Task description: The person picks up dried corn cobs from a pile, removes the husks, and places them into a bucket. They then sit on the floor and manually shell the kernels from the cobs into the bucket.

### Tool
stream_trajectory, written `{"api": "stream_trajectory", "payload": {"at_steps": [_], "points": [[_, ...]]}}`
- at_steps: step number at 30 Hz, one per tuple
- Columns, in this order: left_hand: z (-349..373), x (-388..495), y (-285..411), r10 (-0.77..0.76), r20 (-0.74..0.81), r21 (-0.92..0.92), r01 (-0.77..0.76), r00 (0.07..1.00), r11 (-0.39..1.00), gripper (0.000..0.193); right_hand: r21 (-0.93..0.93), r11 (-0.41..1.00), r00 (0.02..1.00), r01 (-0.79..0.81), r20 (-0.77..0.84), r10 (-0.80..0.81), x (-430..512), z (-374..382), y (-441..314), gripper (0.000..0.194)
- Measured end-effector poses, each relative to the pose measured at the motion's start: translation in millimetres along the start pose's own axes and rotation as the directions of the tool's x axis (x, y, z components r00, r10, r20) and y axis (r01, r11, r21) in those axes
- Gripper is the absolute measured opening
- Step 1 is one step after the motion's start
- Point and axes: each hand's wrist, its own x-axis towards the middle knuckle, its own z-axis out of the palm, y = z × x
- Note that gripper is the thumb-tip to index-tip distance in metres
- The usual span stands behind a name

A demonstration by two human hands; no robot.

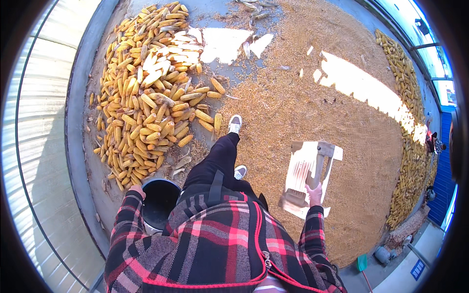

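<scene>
My left hand [138, 190] is closed on the rim of a bucket [151, 230] with a dark inside and a pale outer wall. The bucket hangs or stands at my left side; which of the two I cannot tell. On the other side, my right hand [314, 193] grips a bar of a flat wooden object [322, 161] with crosspieces, perhaps a small stool. Strong sunlight washes out its broad face. It is held above a wide layer of loose corn kernels [351, 175]. Left of my legs lies a big heap of corn cobs [143, 121].
A ridged pale wall [47, 110] and a low concrete kerb [78, 154] run along the left. More corn cobs [406, 190] line the right edge. A person [436, 143] is at the far right. A green long-handled dustpan [362, 262] lies at lower right. Husks [181, 163] litter the floor.
</scene>
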Motion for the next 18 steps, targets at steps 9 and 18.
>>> {"api": "stream_trajectory", "payload": {"at_steps": [9,18], "points": [[-185.7,72.8,140.4,0.019,-0.270,-0.408,-0.132,0.963,0.904,0.042,-0.762,0.635,0.952,-0.126,0.088,0.295,59.1,-60.8,-54.9,0.060],[-340.0,97.4,192.5,-0.167,-0.589,-0.595,-0.284,0.791,0.752,0.052,-0.718,0.695,0.866,0.032,0.367,0.340,222.6,-25.8,-140.1,0.056]]}}
